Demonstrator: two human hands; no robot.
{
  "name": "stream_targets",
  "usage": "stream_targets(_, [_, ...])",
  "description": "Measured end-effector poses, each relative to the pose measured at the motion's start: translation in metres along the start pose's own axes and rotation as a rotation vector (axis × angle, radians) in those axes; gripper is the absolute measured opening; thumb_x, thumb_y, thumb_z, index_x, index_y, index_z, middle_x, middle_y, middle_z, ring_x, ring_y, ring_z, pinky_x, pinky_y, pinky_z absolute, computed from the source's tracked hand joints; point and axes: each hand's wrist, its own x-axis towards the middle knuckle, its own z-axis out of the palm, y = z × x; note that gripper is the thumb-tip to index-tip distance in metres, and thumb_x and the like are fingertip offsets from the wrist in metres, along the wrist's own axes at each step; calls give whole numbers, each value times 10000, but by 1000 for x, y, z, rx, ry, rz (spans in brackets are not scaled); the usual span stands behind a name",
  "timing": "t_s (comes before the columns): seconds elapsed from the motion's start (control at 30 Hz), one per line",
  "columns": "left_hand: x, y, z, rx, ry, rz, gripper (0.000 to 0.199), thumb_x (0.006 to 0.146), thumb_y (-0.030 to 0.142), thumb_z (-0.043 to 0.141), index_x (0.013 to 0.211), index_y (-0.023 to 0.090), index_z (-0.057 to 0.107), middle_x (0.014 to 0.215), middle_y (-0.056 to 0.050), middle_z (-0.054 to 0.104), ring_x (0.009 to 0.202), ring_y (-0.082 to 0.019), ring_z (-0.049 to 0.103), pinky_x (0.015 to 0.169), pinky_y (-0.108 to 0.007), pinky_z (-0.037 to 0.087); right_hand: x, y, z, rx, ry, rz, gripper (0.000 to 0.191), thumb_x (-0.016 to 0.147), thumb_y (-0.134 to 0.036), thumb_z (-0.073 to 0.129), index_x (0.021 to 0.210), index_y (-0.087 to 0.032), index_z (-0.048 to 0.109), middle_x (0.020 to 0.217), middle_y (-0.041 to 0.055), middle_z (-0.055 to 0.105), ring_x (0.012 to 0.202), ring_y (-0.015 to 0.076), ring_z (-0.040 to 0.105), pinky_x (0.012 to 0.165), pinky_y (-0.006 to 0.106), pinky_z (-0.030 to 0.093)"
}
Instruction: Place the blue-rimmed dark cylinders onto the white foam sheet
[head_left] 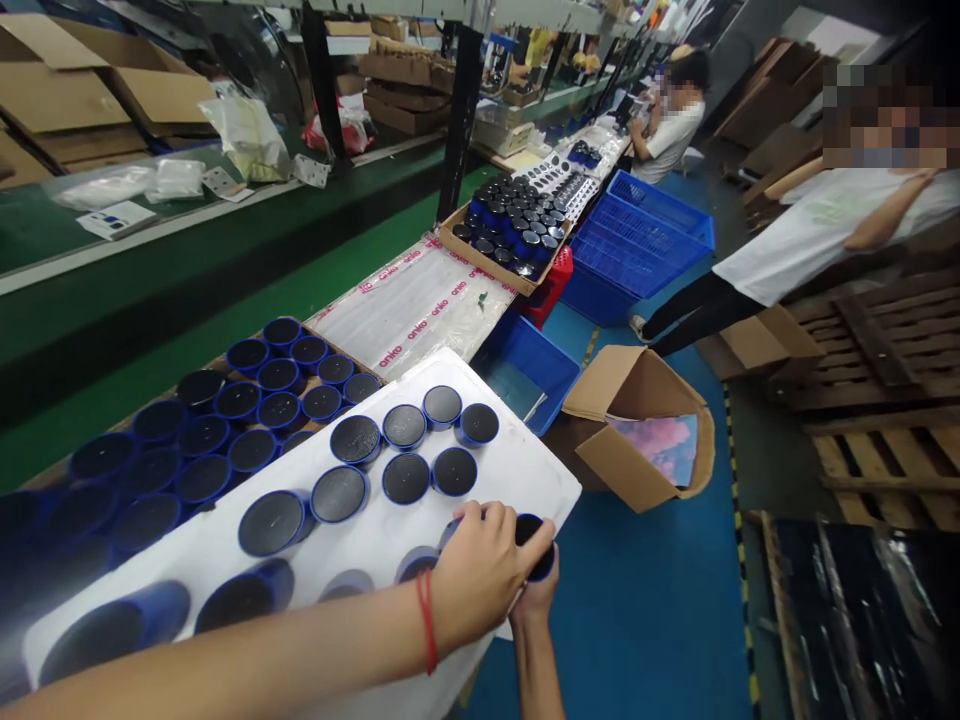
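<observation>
Gripping upright blue puck point(537, 545), both hands

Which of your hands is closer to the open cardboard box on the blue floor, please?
The right hand: it is at the white board's near corner under a blue-rimmed disc, on the side facing the cardboard box. The left hand lies over the board, slightly farther away.

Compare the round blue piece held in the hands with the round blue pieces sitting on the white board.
The held piece sits at the board's near edge, gripped between the left hand and the right hand; the pieces on the white board rest free, untouched. The held piece is half hidden by fingers; the board pieces show full dark tops. Both are round, with blue sides and dark tops.
</observation>
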Motion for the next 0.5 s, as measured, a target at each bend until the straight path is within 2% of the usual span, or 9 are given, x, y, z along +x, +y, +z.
stream_targets(0.1, [6,10,-3,59,-39,-155,556,938,363,530,1432,216,322,983,-82,626,895,-254,647,682,-407,577,-2,-2,6,125,15,39,430,950,-544,483,1083,-152,601,981,50,655,826,168,644,743,354,544])
stream_targets(0.17, [7,16,-4,72,-43,-201,573,949,386,521,1452,234,291,988,-68,622,887,-234,648,690,-391,582,-4,-5,11,180,-3,65,431,947,-540,486,1109,-156,595,1009,59,655,853,176,645,759,365,542])
stream_targets(0.23, [9,20,1,88,-37,-247,569,957,391,512,1458,242,287,988,-65,623,883,-230,651,697,-394,586,-5,-7,13,216,-18,95,440,945,-542,487,1134,-159,591,1036,68,657,877,186,648,778,380,540])
stream_targets(0.3, [11,21,15,111,-17,-317,567,953,373,528,1456,247,300,995,-67,626,888,-234,655,698,-400,589,-4,-8,13,240,-16,113,447,942,-542,493,1152,-160,591,1058,73,660,902,193,651,807,395,536])
stream_targets(0.4, [12,24,40,125,59,-436,602,924,388,584,1453,256,329,1005,-73,642,883,-240,664,682,-393,584,0,-8,11,242,15,119,427,941,-522,510,1131,-153,608,1042,66,670,888,188,653,818,392,531])
stream_targets(0.5, [3,31,45,115,233,-482,877,762,593,713,1452,178,365,1110,-161,669,992,-325,659,795,-474,553,3,-6,8,222,51,104,401,942,-505,522,1102,-151,619,1027,58,677,862,178,654,811,380,531])
